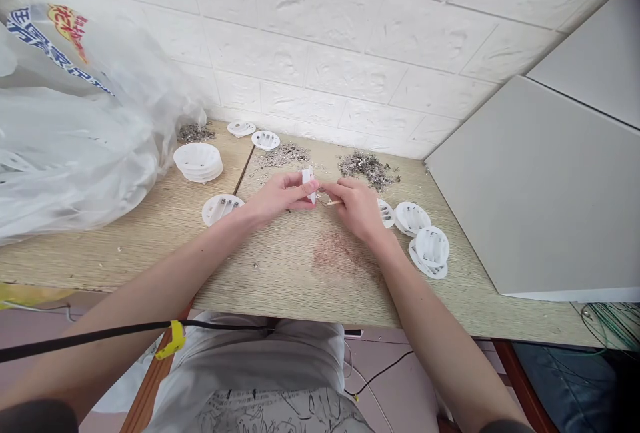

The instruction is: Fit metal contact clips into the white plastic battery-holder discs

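Observation:
My left hand (278, 197) is closed on a white round plastic disc (309, 180), held on edge above the table. My right hand (358, 208) sits just right of it, its fingers pinched around a thin pale stick (334, 202). The right fingertips are close to the disc's face; whether they touch it I cannot tell. Behind the hands lie a pile of small silvery metal pieces (285, 154) and a darker metal pile (367, 169). A similar disc with metal contacts in its slots (220, 208) lies by my left wrist.
White discs are stacked at left (198, 161), and more overlap at right (432, 248). Two others, including one disc (265, 140), lie near the brick-patterned wall (320, 53). A large plastic bag (85, 146) covers the left side; a grey panel (545, 200) stands at right.

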Available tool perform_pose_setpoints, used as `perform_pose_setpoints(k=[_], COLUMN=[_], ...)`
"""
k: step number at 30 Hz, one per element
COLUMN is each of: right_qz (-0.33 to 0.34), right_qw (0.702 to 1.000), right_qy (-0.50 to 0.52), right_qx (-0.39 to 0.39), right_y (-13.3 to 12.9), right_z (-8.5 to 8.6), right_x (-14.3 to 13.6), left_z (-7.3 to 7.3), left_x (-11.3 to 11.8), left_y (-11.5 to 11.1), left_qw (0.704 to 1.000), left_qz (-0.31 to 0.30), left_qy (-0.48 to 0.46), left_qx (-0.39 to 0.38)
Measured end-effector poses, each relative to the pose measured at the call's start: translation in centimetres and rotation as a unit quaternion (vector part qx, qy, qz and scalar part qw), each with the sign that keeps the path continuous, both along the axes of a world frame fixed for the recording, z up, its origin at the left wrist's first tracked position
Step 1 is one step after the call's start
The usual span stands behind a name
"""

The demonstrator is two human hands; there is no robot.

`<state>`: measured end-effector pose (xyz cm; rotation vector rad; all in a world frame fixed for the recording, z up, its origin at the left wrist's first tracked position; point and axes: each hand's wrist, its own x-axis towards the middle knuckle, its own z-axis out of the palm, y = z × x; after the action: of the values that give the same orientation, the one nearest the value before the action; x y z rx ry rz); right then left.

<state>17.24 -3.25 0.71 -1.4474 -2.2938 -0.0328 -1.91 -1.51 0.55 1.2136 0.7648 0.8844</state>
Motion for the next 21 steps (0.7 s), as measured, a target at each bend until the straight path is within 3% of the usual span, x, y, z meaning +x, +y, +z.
perform_pose_setpoints(k=[8, 21], right_qz=[-0.001, -0.028], right_qw=[1.000, 0.999], right_qy=[0.017, 0.038], right_qx=[-0.024, -0.015], right_y=[-0.2, 0.6], right_z=[0.5, -0.4], right_x=[-0.1, 0.7], left_z=[0.0, 0.2], left_x=[-0.1, 0.0], left_y=[0.1, 0.0], left_qw=[1.000, 1.000], left_qz=[-0.006, -0.023], left_qy=[-0.002, 0.001], left_qx=[-0.001, -0.004])
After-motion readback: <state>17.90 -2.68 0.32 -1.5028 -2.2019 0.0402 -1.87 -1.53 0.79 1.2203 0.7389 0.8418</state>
